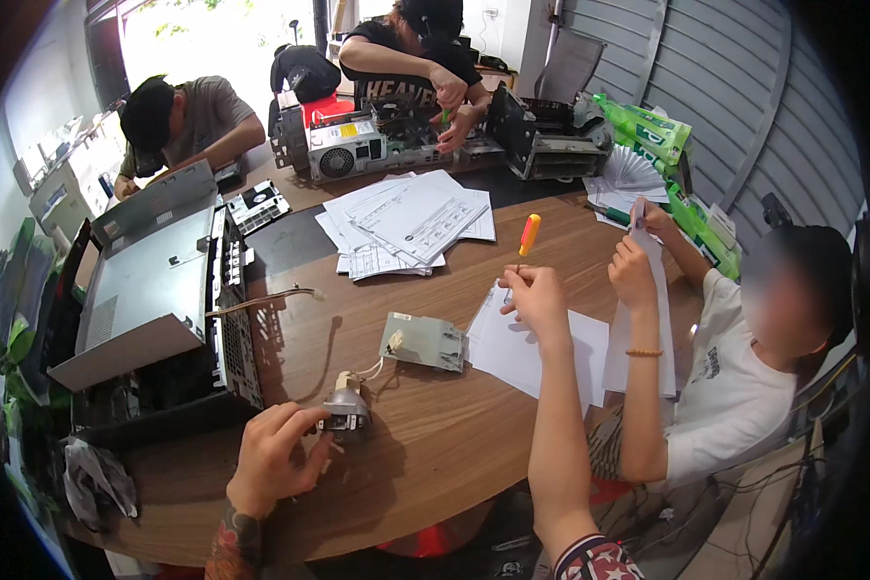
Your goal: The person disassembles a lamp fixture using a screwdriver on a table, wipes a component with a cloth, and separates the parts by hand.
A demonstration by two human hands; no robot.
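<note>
My left hand (278, 456) is closed, with thumb and index finger on a small silvery cup-shaped lamp part (346, 410) with a cream-coloured neck. Pale wires run from this part to a grey-green box-shaped housing (420, 341) lying on the table. My right hand (539, 298) is raised over white sheets (536, 353) and pinches the thin shaft of a screwdriver (529, 235). Its yellow and red handle points upward.
A large opened metal computer case (150, 271) stands at the left. Stacked papers (411, 217) lie mid-table, with dismantled machines (348, 150) beyond. Green packages (652, 135) sit at the far right. Co-workers sit around; one at the right holds up a paper strip (648, 319).
</note>
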